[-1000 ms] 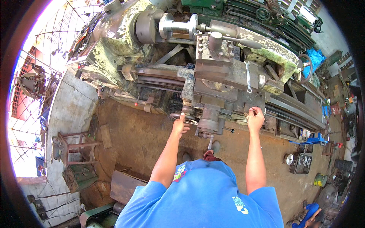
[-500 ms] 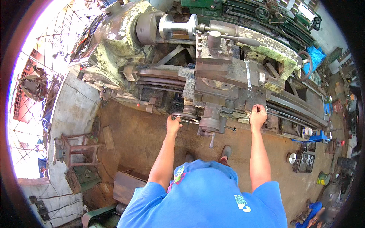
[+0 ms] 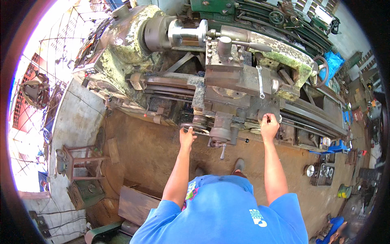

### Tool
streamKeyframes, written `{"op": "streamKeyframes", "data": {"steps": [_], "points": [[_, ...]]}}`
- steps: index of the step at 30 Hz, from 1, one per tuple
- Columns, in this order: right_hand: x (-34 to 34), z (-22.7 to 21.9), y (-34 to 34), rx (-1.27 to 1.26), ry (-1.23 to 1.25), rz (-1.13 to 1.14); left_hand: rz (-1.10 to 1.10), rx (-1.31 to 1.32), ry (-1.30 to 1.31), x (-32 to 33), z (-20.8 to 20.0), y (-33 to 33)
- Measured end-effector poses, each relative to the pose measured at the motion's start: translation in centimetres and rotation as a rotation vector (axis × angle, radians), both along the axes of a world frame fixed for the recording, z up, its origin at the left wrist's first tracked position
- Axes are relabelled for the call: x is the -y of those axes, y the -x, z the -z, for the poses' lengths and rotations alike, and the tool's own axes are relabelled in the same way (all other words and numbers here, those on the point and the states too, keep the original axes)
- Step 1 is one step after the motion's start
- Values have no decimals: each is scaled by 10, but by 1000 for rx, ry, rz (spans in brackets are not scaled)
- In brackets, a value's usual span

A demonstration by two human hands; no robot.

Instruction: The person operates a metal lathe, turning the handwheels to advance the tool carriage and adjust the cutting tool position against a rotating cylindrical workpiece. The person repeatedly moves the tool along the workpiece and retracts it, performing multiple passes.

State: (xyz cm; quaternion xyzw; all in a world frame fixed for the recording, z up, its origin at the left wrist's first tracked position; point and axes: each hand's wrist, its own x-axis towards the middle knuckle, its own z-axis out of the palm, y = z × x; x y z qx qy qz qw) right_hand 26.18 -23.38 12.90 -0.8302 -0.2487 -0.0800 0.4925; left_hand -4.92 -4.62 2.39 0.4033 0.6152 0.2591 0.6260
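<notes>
Head view: left hand and right hand meeting the front edge of the lathe

The left hand is gripping loosely, its thumb and fingers curling at the near left rim of a handwheel, which is jutting from the lathe's front edge. The right hand is pinching narrowly at the right corner of the carriage front; its fingertips are hiding whatever lies between them, so I cannot tell whether it is holding anything. Between the hands, a crank handle and a ball-ended lever are projecting toward the person, narrowing the room there. Leftward, brown floor is stretching along the lathe's front to a wooden stool. Above the right hand, a wrench is lying near the carriage's right edge. At the far edge, a silvery spool-shaped workpiece is sitting between chuck and tailstock.

The handwheel's far side is partly hiding under the carriage; glare is washing out the left side. At the lower right, another person is showing only partly.
</notes>
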Motion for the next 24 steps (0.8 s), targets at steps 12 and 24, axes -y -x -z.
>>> {"op": "streamKeyframes", "data": {"steps": [12,24], "points": [[42,137,100,-539,5,35,142,-49,129,-35,-11,-18],[25,246,35,-1743,-816,495,92,50,272,-37,-12,-18]]}}
